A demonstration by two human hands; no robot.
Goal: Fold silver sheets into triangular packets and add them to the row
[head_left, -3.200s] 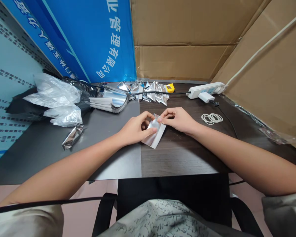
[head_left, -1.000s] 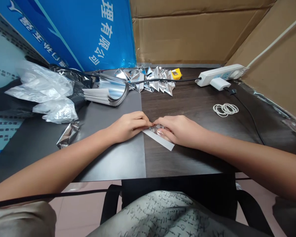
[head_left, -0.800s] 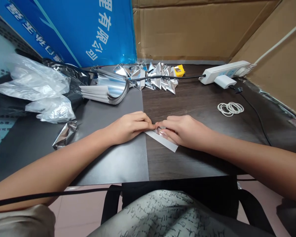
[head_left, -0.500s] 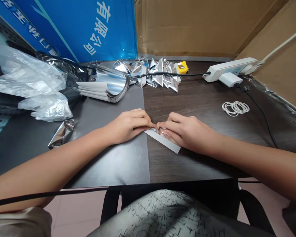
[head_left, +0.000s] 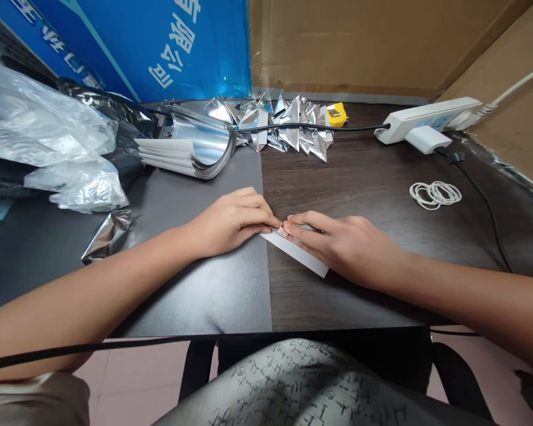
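A folded silver-and-white sheet (head_left: 302,257) lies slantwise on the desk, its white strip facing me. My left hand (head_left: 233,222) has its fingers together, with the tips pressed on the sheet's far left end. From the right, my right hand (head_left: 349,242) has its thumb and fingers closed on the sheet's fold, and its fingertips meet those of the left hand. Most of the silver part is hidden under the right fingers.
At the back stand a curled stack of silver-lined sheets (head_left: 173,157), several folded silver pieces (head_left: 293,127) and a yellow tape measure (head_left: 337,115). A power strip (head_left: 426,118) and white rubber bands (head_left: 435,195) lie right. Plastic bags (head_left: 71,142) and a silver packet (head_left: 108,236) are left.
My right fingers have straightened and slid up along the sheet's fold toward my left fingertips. The left hand stays at its end. The camera view has shifted slightly.
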